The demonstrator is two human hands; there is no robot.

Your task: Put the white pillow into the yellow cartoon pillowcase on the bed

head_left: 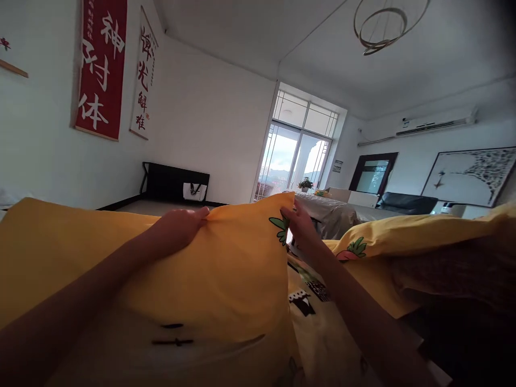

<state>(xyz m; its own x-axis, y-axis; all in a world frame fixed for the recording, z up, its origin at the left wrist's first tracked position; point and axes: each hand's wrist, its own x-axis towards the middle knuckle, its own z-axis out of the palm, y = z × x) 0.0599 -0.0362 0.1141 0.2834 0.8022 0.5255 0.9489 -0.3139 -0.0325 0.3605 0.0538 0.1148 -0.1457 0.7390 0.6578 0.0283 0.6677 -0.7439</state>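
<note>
A yellow pillow [226,279] in a cartoon-printed case stands upright in front of me. My left hand [179,228] pinches its top edge near the middle. My right hand [300,228] grips the pillow's top right corner, beside a green leaf print. Yellow bedding with strawberry prints [403,236] spreads out to the right and behind the pillow. More of the same yellow fabric [60,242] lies to the left.
Red and white calligraphy banners [102,64] hang on the left wall. A black frame [175,183] leans against the far wall. Beyond are a glass balcony door [294,156], a covered table [330,212], a dark sofa [405,203] and a ring ceiling lamp [381,27].
</note>
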